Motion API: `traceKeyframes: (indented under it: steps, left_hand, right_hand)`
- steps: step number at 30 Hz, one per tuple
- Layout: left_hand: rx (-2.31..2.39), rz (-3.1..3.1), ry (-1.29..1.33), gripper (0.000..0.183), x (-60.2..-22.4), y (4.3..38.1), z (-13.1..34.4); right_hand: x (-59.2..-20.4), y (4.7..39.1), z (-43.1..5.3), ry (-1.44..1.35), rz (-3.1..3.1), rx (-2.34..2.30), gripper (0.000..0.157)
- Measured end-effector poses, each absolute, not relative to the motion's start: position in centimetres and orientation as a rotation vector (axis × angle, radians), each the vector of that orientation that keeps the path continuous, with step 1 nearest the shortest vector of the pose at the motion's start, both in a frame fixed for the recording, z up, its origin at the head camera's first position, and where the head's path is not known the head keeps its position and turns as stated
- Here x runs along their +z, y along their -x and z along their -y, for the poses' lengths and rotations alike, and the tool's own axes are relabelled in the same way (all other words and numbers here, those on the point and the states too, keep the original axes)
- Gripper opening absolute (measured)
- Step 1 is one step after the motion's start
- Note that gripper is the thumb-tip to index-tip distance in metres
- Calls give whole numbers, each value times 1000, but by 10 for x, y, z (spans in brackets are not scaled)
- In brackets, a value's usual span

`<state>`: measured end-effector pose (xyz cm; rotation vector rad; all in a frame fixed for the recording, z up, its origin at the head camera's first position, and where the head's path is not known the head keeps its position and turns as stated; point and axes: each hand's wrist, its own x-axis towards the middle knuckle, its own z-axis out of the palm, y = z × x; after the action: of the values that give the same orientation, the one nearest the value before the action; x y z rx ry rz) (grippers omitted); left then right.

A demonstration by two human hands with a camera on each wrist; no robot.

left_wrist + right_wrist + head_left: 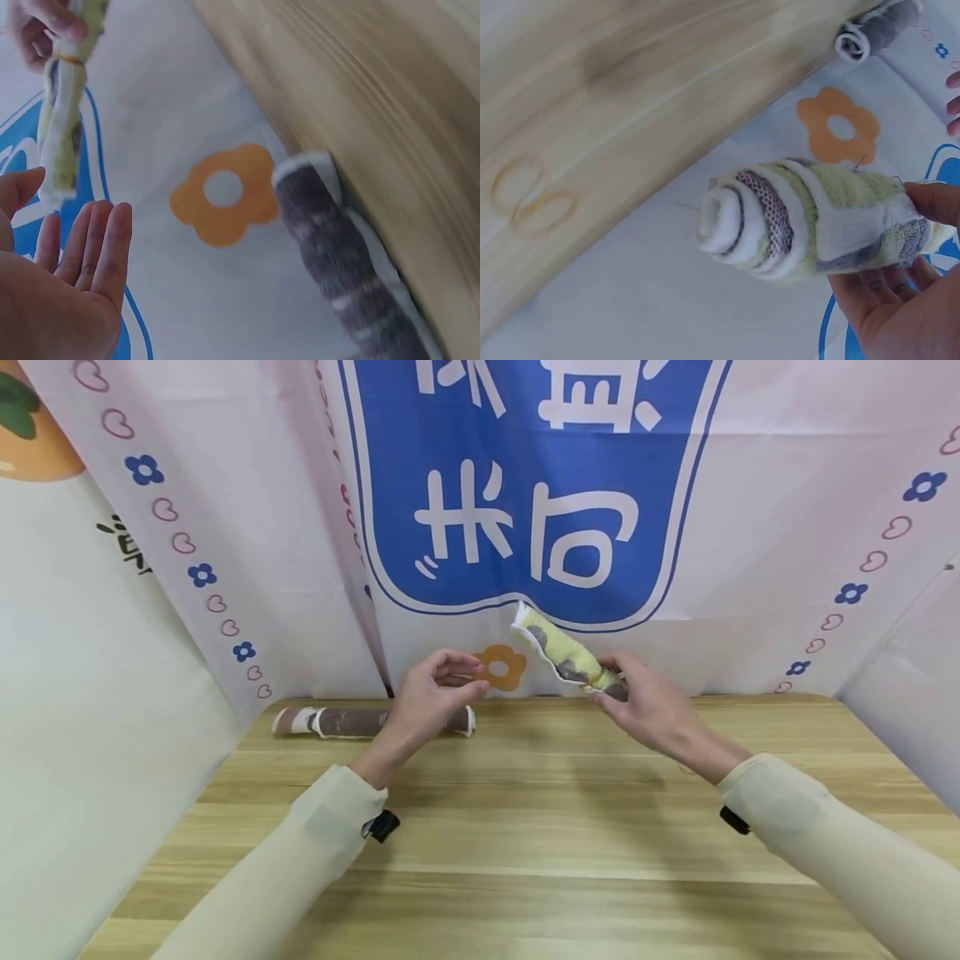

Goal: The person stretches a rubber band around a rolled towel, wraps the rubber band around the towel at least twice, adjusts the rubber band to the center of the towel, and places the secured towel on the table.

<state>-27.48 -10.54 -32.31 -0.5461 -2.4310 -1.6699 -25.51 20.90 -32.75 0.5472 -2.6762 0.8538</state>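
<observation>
My right hand [656, 706] grips a rolled yellow-green towel [558, 647] with grey patches and white edges, raised above the back of the table. A thin rubber band [71, 58] circles the roll near that hand. In the right wrist view the spiral end of the towel [720, 221] points away from the fingers. My left hand [435, 697] is held up left of the towel's white tip, holding nothing. Its fingers [112, 247] look straight in the left wrist view. Behind it a rolled brown towel [352, 721] lies along the table's back edge, partly hidden by the hand.
Two loose rubber bands [536, 206] lie on the wooden table [525, 843], towards the right. A printed cloth [765, 527] with a blue panel and an orange flower [517, 668] hangs straight behind the table. White cloth [90, 693] also covers the left side.
</observation>
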Motion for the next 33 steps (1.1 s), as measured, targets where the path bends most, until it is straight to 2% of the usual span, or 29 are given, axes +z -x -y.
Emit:
traceKeyframes:
  steps: [24,33]
  left_hand:
    - [-734,2781,735,42,-318,313,163]
    - [-581,2853,786,51,-327,323,180]
  right_hand:
    - [-321,269,-272,-706,2752,555,36]
    - [-332,278,-303,-715,2748,533,31]
